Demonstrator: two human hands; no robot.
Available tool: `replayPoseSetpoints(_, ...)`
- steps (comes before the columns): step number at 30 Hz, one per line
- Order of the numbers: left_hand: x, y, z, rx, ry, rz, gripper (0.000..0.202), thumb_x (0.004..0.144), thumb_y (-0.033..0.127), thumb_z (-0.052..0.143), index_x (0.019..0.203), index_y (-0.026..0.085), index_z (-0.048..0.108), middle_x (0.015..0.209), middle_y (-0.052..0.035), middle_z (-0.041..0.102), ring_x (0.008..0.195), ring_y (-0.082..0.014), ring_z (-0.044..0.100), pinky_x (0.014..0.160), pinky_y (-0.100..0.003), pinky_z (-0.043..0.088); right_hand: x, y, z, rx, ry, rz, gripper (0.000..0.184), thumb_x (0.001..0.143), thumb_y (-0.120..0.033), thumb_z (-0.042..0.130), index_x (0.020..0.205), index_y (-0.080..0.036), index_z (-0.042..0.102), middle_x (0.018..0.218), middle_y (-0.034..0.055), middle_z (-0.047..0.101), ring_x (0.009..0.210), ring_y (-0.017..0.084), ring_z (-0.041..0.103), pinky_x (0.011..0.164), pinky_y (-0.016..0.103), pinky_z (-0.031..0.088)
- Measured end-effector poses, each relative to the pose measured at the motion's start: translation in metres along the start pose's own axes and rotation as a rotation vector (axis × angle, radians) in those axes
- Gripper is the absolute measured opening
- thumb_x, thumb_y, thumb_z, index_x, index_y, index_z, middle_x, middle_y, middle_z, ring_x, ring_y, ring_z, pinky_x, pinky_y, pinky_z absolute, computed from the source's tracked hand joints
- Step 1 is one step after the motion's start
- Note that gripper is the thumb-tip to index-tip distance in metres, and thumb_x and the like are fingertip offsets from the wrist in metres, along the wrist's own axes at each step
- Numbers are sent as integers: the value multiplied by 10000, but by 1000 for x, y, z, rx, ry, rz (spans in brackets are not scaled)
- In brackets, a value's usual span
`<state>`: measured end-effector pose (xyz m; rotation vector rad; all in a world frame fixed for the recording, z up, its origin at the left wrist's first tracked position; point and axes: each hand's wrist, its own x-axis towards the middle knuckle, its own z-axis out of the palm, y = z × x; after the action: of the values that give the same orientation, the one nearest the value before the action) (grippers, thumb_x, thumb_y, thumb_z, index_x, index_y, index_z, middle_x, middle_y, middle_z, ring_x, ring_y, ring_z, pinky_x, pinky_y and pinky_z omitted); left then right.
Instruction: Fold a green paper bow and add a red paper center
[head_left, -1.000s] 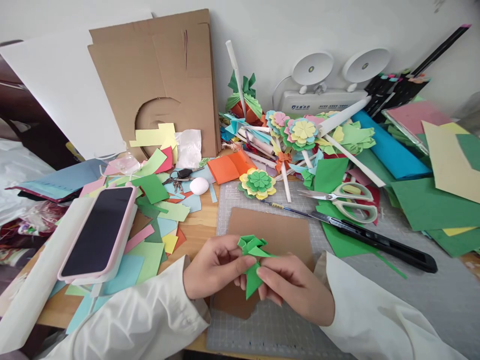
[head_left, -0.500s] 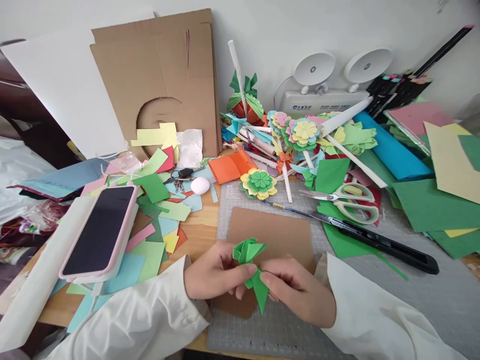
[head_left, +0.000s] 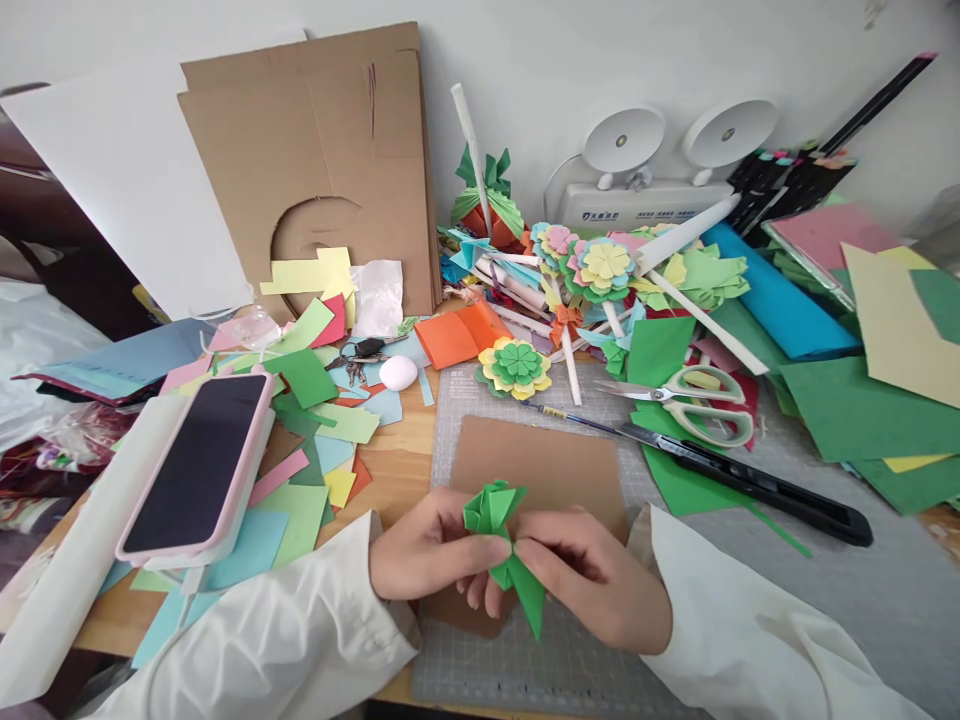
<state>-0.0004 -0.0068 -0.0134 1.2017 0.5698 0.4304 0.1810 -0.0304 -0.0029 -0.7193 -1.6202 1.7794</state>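
Observation:
Both of my hands pinch one folded green paper piece (head_left: 493, 508), held over a brown card (head_left: 540, 460) on the grey cutting mat (head_left: 600, 660). My left hand (head_left: 431, 548) grips it from the left, thumb across its middle. From the right, my right hand (head_left: 596, 575) closes thumb and finger at its narrow waist. The upper part is bunched in small folds, and a pointed tail hangs down between the hands. My fingertips hide part of its middle.
Scissors (head_left: 709, 400) and a black craft knife (head_left: 757, 485) lie right of the card. A layered paper flower (head_left: 515, 366) sits behind it. On the left are a phone (head_left: 196, 465), paper scraps and keys (head_left: 356, 370). Cardboard (head_left: 360, 130) leans against the wall.
The green paper's pointed tail has swung slightly to the right and down. Both hands stay pinched on it; the view has shifted a little.

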Motion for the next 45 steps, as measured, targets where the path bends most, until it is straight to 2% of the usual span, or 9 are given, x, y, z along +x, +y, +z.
replayPoseSetpoints(3,0,2,1,15,40,-22,513,859,527,506,578,105,579,503,-51,592,406,-66,469,403,-171,360,-1,1,-1,-56,44,34,409,957,-320,402,591,-186,527,572,-4,559,548,123,519,600,260,445)
replayPoseSetpoints(5,0,5,2,27,97,-43,524,859,531,502,565,104,582,494,-52,596,397,-63,465,400,-169,355,-2,4,-3,-146,157,35,335,959,-279,380,662,-192,508,584,-19,522,525,115,470,539,246,408)
replayPoseSetpoints(8,0,9,2,38,215,-64,521,847,530,520,566,99,596,502,-58,614,405,-64,477,409,-169,362,-6,10,-6,-334,333,-120,131,916,-177,397,899,-196,525,767,12,532,647,137,494,581,264,416)
replayPoseSetpoints(12,1,11,1,38,323,-43,502,833,527,543,572,101,591,507,-57,625,415,-66,499,412,-162,367,-8,17,-6,-545,305,-342,320,815,-50,463,1093,-200,513,1001,77,523,883,182,541,707,300,460)
replayPoseSetpoints(15,2,9,3,51,335,-5,479,841,513,542,593,105,588,503,-41,616,415,-61,495,416,-156,373,-6,18,-3,-602,312,-377,272,807,-59,516,1034,-207,540,1002,72,532,907,181,559,752,299,477)
replayPoseSetpoints(21,0,5,10,151,373,72,426,873,467,518,665,105,608,580,-60,650,467,-86,545,461,-176,440,-6,16,2,-564,490,-351,136,838,-118,575,927,-219,556,946,49,548,820,160,590,662,265,502)
replayPoseSetpoints(26,-1,3,10,276,405,150,422,907,410,484,656,107,635,597,-77,663,493,-103,569,496,-194,460,-4,14,8,-266,551,-213,64,892,-165,516,855,-217,521,886,32,534,696,133,597,600,257,522)
replayPoseSetpoints(31,-1,2,9,316,388,154,408,911,392,482,672,102,641,615,-86,668,501,-109,578,497,-195,465,-2,12,11,-74,540,-142,136,903,-222,514,771,-212,485,819,8,527,564,97,549,521,231,505)
replayPoseSetpoints(45,-5,-1,8,266,268,181,339,915,317,491,714,88,639,666,-93,656,550,-114,586,537,-203,479,-6,13,7,-162,559,-138,197,906,-199,511,710,-191,484,717,7,564,533,92,524,469,211,428)
